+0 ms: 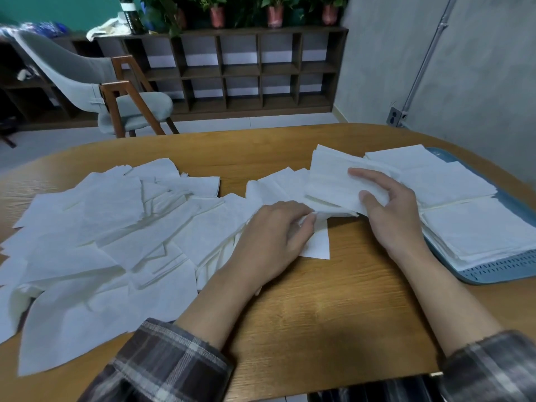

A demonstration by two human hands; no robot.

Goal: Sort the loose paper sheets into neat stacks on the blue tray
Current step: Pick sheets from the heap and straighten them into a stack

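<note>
A wide heap of loose white paper sheets (110, 236) covers the left half of the wooden table (333, 314). On the right stands the blue tray (499, 274), holding several flat stacks of sheets (475, 230). My right hand (388, 210) grips a small bundle of sheets (330, 181) by its near edge, raised just left of the tray. My left hand (278, 239) pinches the corner of a single sheet (317, 242) lying on the table below that bundle.
A grey chair with wooden legs (116, 94) stands beyond the table's far left edge. A dark cubby shelf (246, 68) with potted plants lines the back wall. A grey wall runs close on the right behind the tray.
</note>
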